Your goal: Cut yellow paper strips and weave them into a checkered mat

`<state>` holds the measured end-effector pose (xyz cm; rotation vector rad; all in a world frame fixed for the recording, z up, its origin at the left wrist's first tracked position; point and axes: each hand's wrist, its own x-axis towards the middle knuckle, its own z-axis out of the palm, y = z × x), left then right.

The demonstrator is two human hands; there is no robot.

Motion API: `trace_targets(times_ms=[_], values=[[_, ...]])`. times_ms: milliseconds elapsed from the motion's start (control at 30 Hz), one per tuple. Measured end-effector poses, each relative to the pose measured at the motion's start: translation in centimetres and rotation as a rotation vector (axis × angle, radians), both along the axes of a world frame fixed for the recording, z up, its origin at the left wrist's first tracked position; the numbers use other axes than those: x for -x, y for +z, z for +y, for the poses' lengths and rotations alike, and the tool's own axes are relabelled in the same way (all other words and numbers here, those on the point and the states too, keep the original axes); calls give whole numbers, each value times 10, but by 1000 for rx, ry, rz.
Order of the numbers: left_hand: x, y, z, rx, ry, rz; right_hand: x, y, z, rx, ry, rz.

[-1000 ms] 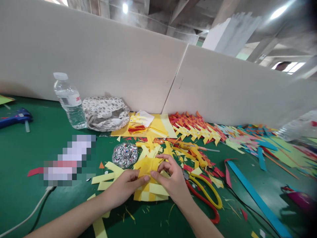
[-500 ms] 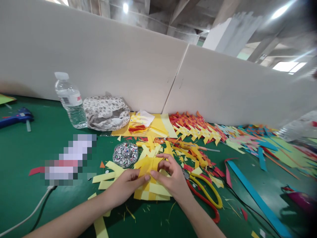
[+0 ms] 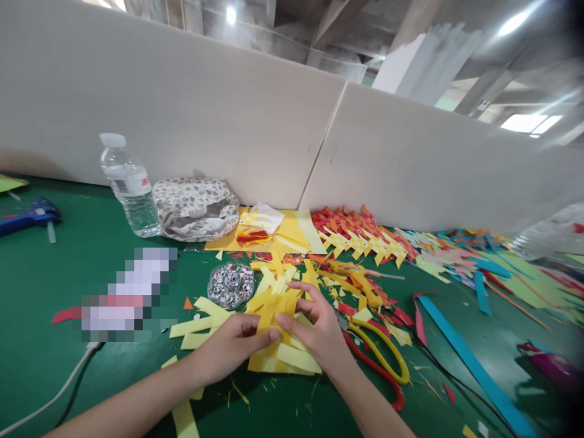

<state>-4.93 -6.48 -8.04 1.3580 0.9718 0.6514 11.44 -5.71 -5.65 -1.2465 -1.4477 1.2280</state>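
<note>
A woven piece of yellow paper strips (image 3: pixel 272 359), deep yellow crossed with pale yellow, is held between my two hands just over the green table. My left hand (image 3: pixel 235 342) pinches its left side, thumb on top and fingers behind. My right hand (image 3: pixel 314 322) grips the right side, its thumb pressing on the strips near the middle and the index finger raised along the upper edge. Loose pale yellow strips (image 3: pixel 201 328) lie beside my left hand. Scissors (image 3: pixel 378 353) with red and yellow handles rest right of my right hand.
A flower-shaped case of googly eyes (image 3: pixel 231 286) sits behind my left hand. A yellow glue gun (image 3: pixel 360 283) lies among scraps at right. Woven paper fish (image 3: pixel 356 234), a patterned bag (image 3: pixel 196 210) and a water bottle (image 3: pixel 130 185) line the partition. A blue strip (image 3: pixel 474 365) stretches along the right.
The woven paper has shifted slightly in my hands, and a pale strip at its lower right now sticks out further. My hands stay almost in place.
</note>
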Motion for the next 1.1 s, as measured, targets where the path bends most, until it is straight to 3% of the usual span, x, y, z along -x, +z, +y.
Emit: trace_targets(times_ms=[233, 667, 833, 1100], values=[[-2, 1, 2, 147, 222, -248, -4, 2, 1, -31, -6, -23], [0, -4, 0, 33, 171, -117, -6, 13, -3, 73, 87, -76], [0, 0, -2, -73, 99, -6, -5, 9, -3, -28, 53, -167], [0, -1, -2, -78, 90, 23, -5, 5, -2, -88, 8, -200]])
